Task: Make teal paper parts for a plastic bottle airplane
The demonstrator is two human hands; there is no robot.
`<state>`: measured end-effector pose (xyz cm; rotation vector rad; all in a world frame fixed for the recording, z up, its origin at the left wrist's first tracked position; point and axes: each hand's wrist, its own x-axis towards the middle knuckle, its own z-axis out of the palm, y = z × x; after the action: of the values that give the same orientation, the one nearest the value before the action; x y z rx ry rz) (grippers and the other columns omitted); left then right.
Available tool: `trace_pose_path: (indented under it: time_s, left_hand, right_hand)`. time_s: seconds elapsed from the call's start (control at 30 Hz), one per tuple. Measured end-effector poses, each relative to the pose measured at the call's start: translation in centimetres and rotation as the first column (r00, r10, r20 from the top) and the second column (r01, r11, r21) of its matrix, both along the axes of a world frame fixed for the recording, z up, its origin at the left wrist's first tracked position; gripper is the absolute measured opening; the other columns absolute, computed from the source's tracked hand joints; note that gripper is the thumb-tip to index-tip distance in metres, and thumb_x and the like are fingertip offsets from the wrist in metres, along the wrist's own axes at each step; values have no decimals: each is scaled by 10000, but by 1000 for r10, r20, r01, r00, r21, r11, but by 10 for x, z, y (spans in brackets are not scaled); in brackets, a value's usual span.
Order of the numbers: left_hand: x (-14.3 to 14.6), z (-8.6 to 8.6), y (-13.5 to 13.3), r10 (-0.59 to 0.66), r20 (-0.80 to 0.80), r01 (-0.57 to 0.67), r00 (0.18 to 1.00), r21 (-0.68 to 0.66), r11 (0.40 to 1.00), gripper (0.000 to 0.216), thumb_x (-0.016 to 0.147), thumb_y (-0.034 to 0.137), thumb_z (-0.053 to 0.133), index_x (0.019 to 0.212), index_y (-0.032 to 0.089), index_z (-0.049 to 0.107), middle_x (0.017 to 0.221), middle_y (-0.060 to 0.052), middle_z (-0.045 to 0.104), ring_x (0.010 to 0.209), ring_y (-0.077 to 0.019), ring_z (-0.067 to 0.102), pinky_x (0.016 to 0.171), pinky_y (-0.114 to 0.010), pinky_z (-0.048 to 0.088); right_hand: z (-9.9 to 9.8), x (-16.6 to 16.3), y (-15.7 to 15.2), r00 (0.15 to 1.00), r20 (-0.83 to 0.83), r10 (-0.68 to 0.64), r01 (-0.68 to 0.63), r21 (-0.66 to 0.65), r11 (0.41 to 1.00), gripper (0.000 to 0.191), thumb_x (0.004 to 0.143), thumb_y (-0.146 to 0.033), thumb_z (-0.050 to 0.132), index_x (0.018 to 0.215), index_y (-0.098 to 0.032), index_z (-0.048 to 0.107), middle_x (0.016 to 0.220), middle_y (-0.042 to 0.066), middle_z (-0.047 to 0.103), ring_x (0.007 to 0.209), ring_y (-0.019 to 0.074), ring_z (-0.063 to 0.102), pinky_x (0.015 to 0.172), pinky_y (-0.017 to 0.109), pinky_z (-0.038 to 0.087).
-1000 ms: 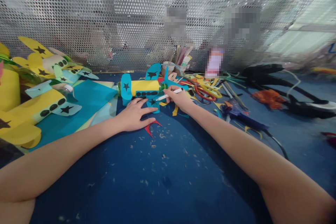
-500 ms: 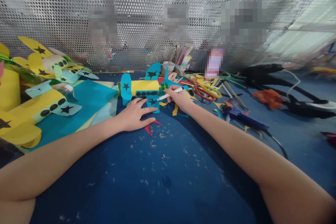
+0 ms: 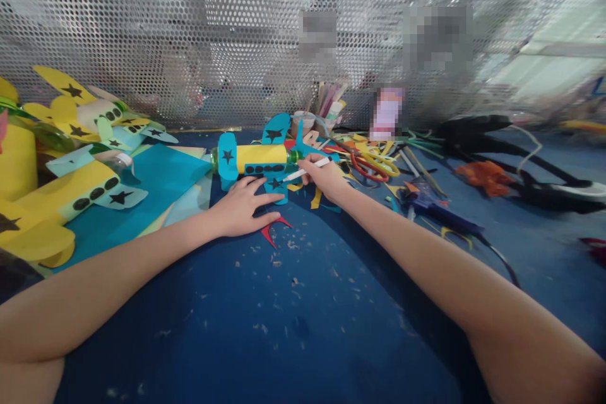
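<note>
My right fingers (image 3: 307, 167) grip a slim white plastic marker (image 3: 294, 175); should the rounded blue craft-sheet wing (image 3: 271, 190) slip under my spread left fingers (image 3: 266, 199), its black star (image 3: 276, 184) could smear.

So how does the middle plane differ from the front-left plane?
The middle plane has a strong blue near wing; the front-left plane's near wing is pale blue. The middle plane's window strip is blue, the front-left plane's pale green. The left hand is on the middle plane; neither hand is on the front-left plane. Both have yellow bodies, black ovals and stars.
</note>
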<state>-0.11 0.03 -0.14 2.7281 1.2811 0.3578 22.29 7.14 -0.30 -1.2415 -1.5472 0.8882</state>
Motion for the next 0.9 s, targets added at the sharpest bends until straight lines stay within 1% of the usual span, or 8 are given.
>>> trace_pose_path:
  time_s: [0.3, 0.47, 0.67, 0.8, 0.9]
  left_hand:
    - [0, 1, 0, 2, 3, -2, 1000, -9, 1000, 499, 914, 628, 383, 1332, 402, 534, 1495, -39, 389, 1371, -363, 285, 1101, -558, 279]
    - [0, 1, -1, 3, 5, -3, 1000, -11, 1000, 499, 913, 625, 390, 1330, 397, 540, 1490, -42, 396, 1369, -365, 290, 1101, -557, 280]
    - [0, 0, 0, -2, 21, 2, 1000, 2, 1000, 485, 914, 618, 403, 1321, 398, 547, 1498, -25, 396, 1365, -358, 297, 1100, -557, 283]
    - [0, 0, 0, -2, 19, 2, 1000, -4, 1000, 487, 913, 622, 398, 1322, 402, 545, 1499, -24, 393, 1367, -358, 293, 1098, -561, 285]
    - [0, 0, 0, -1, 10, 1, 1000, -9, 1000, 495, 913, 626, 393, 1328, 400, 540, 1498, -35, 391, 1371, -361, 288, 1098, -560, 283]
  right_hand:
    - [0, 1, 0, 1000, 15, -16, 16, 13, 1000, 233, 779, -239, 550, 568, -219, 455, 384, -43, 492, 407, 100, 394, 469, 247, 321]
    - [0, 1, 0, 999, 30, -19, 19, 15, 1000, 231, 777, -246, 550, 568, -222, 456, 382, -44, 483, 400, 96, 387, 455, 247, 307]
    - [2, 0, -2, 999, 23, -31, 31, 21, 999, 238, 780, -241, 546, 567, -221, 444, 385, -46, 478, 405, 92, 385, 462, 242, 319]
    - [2, 0, -3, 999, 38, -8, 7, 10, 1000, 243, 783, -250, 550, 566, -217, 447, 383, -46, 484, 403, 89, 379, 448, 236, 297]
    - [3, -1, -4, 999, 33, 17, -17, 1, 1000, 248, 785, -253, 558, 567, -215, 447, 386, -46, 487, 404, 88, 391, 450, 233, 306]
